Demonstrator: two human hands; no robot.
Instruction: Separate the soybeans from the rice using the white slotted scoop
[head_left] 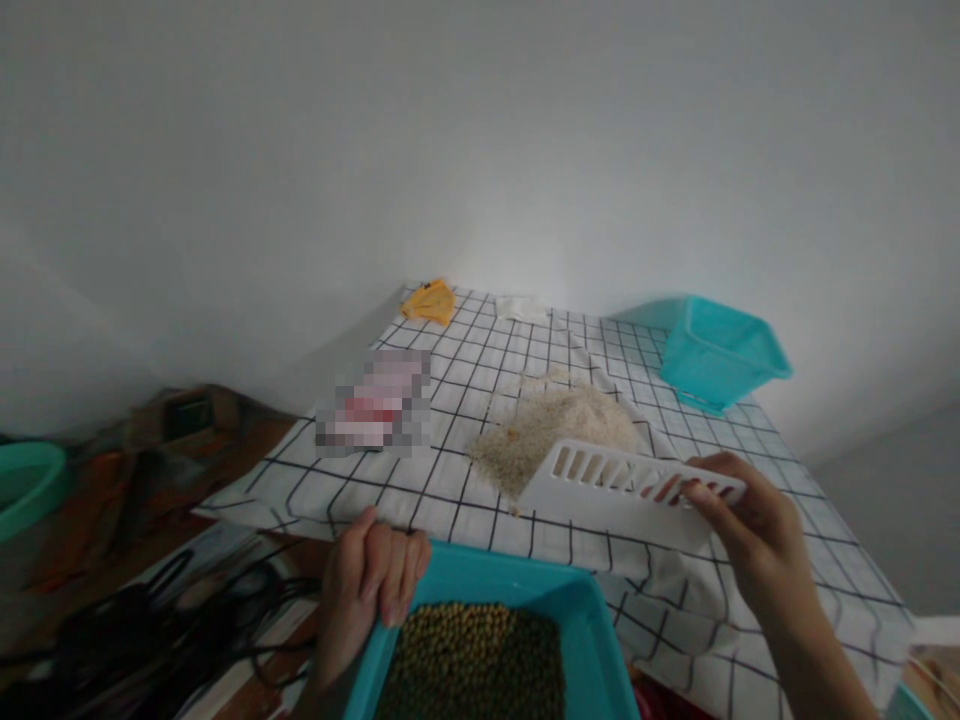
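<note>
My left hand [375, 575] is curled over the near left rim of a turquoise tray [585, 610] filled with small olive-brown beans [480, 660]. My right hand [742, 520] grips the right end of a white slotted plastic basket piece [622, 485], held tilted over the table. Just behind that white piece lies a loose pile of pale rice grains [555, 425] on a white cloth with a black grid [480, 370].
A second turquoise basket [720, 360] stands at the far right of the table. A yellow cloth [430, 300] lies at the far edge, and a blurred pink packet [375, 400] at the left. Dark cables [150, 620] and a teal bowl [26, 485] are left of the table.
</note>
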